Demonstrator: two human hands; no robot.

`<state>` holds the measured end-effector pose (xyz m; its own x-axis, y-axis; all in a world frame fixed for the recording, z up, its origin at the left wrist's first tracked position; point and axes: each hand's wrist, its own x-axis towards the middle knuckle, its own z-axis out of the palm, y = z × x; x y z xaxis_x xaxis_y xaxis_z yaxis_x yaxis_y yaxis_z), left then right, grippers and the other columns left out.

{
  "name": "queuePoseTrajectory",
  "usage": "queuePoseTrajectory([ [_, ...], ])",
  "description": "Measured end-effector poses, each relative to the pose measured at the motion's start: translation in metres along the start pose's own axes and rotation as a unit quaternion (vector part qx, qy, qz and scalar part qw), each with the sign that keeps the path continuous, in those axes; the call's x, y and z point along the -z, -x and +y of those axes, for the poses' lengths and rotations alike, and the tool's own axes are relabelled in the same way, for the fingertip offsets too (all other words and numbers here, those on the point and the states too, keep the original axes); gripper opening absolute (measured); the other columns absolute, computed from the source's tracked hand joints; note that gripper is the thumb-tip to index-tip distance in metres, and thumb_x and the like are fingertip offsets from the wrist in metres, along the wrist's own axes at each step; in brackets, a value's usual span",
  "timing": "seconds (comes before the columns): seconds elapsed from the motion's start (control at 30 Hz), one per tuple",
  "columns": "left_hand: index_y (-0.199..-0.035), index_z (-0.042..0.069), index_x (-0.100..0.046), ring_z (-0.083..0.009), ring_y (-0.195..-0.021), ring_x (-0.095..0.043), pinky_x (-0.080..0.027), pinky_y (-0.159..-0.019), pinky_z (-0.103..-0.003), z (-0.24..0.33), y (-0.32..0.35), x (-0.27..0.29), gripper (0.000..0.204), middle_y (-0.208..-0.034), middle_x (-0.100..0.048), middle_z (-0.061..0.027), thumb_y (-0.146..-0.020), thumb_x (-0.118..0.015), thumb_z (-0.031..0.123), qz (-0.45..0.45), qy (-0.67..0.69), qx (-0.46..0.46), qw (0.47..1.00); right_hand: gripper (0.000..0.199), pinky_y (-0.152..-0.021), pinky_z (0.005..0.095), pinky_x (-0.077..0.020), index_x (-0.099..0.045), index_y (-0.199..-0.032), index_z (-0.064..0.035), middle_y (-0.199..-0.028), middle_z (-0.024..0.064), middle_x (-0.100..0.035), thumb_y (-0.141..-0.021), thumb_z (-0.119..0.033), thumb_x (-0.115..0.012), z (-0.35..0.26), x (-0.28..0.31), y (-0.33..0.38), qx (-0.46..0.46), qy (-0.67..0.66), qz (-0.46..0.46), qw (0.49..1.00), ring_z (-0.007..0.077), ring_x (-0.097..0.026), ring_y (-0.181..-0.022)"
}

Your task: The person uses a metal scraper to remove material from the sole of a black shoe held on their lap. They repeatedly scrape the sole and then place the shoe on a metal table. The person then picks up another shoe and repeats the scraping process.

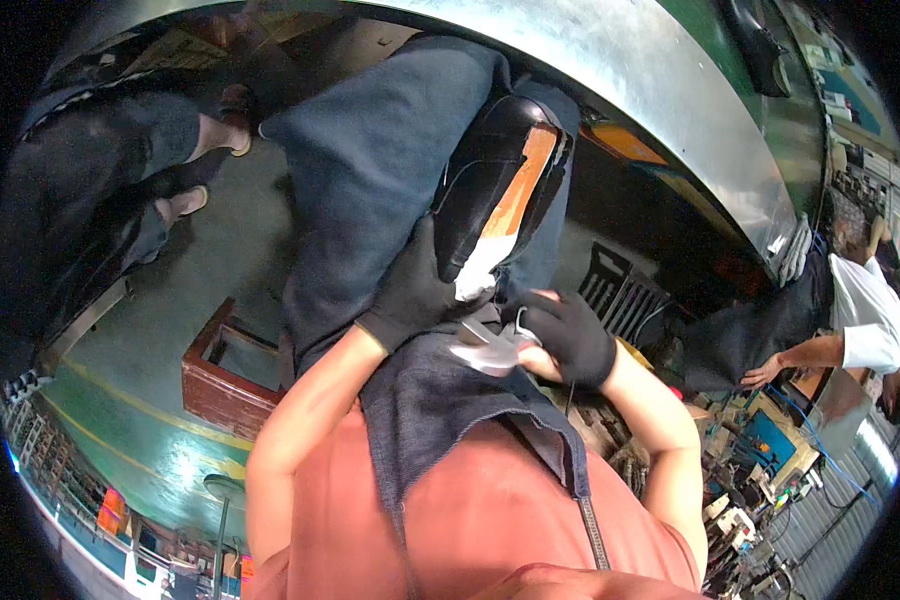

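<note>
Shoe upper (473, 185), black, lies lengthwise over your dark blue trousers (370, 130), below the curved metal bench edge (690, 90), toe away from you and heel end toward your lap. Your left hand (412, 290), in a black glove, holds the heel end from its left side; the fingers bend around it, but their tips are hidden, so whether they are spread or pressed together cannot be told. Your right hand (573, 335), gloved likewise with bare thumb and fingertip showing, has its fingers curled about a silvery hand tool (488, 355), just beside the heel end; pincers or shears cannot be settled.

Handling, as judged: moderately heavy and stiff if a solid form fills it, with pliant edges along the opening. The glossy toe may slip and scuff; the heel end appears the sounder hold.

Materials: toe rounded and shiny, sides duller, apparently leather. A smooth orange-tan strip (528, 180) shows between uneven black edges, ending in a white, crumpled-looking patch (482, 262). Your denim apron (420, 390) appears coarse-woven and creased.
</note>
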<state>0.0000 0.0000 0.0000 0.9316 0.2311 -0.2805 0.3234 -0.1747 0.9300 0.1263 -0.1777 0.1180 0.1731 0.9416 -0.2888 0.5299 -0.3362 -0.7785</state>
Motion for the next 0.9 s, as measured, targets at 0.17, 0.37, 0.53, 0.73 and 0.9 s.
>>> queuePoseTrajectory([
  [0.17,-0.132,-0.008,-0.029,-0.0437,-0.105,-0.058,-0.046,-0.088,-0.044,0.015,0.008,0.022,0.085,-0.116,-0.052,-0.0352,-0.075,-0.076,0.032,0.047,-0.086,-0.039,0.994,0.041,-0.058,0.0411,-0.0493,-0.057,-0.077,-0.0045,-0.073,0.0163,-0.058,-0.083,-0.044,-0.064,-0.013,-0.009,-0.011,-0.014,0.131,0.033,0.991,0.0329,-0.060,-0.062],
  [0.37,-0.138,-0.011,-0.020,-0.0500,-0.103,-0.056,-0.048,-0.084,-0.047,0.003,0.011,0.008,0.090,-0.119,-0.047,-0.0407,-0.078,-0.072,0.033,0.048,-0.096,-0.027,0.994,0.038,-0.057,0.0405,-0.0506,-0.061,-0.084,-0.0038,-0.080,0.0165,-0.063,-0.082,-0.042,-0.066,0.005,-0.026,-0.003,-0.086,0.151,0.032,0.984,0.0320,-0.062,-0.066],
  [0.53,-0.140,-0.011,-0.020,-0.0509,-0.104,-0.055,-0.046,-0.088,-0.048,0.018,0.020,0.011,0.087,-0.121,-0.045,-0.0418,-0.080,-0.069,0.029,0.030,-0.128,0.007,0.991,0.037,-0.061,0.0436,-0.0500,-0.061,-0.083,-0.0040,-0.079,0.0149,-0.061,-0.082,-0.041,-0.066,0.013,-0.039,0.001,0.005,0.076,0.083,0.994,0.0320,-0.063,-0.073],
  [0.73,-0.141,-0.009,-0.024,-0.0478,-0.119,-0.047,-0.039,-0.101,-0.046,0.039,0.015,0.018,0.089,-0.132,-0.043,-0.0363,-0.081,-0.069,0.040,0.039,-0.154,0.044,0.986,0.035,-0.069,0.0453,-0.0495,-0.063,-0.100,-0.0031,-0.080,0.0221,-0.063,-0.090,-0.035,-0.056,0.022,-0.046,0.011,-0.054,0.026,0.158,0.986,0.0419,-0.062,-0.076],
  [0.9,-0.140,-0.007,-0.029,-0.0460,-0.120,-0.046,-0.037,-0.102,-0.047,0.058,0.026,0.031,0.080,-0.132,-0.043,-0.0325,-0.081,-0.069,0.029,0.048,-0.217,0.019,0.975,0.048,-0.061,0.0270,-0.0464,-0.058,-0.083,-0.0016,-0.072,0.0032,-0.058,-0.102,-0.040,-0.036,0.034,-0.069,0.050,-0.316,-0.270,0.224,0.882,0.0115,-0.056,-0.067],
])
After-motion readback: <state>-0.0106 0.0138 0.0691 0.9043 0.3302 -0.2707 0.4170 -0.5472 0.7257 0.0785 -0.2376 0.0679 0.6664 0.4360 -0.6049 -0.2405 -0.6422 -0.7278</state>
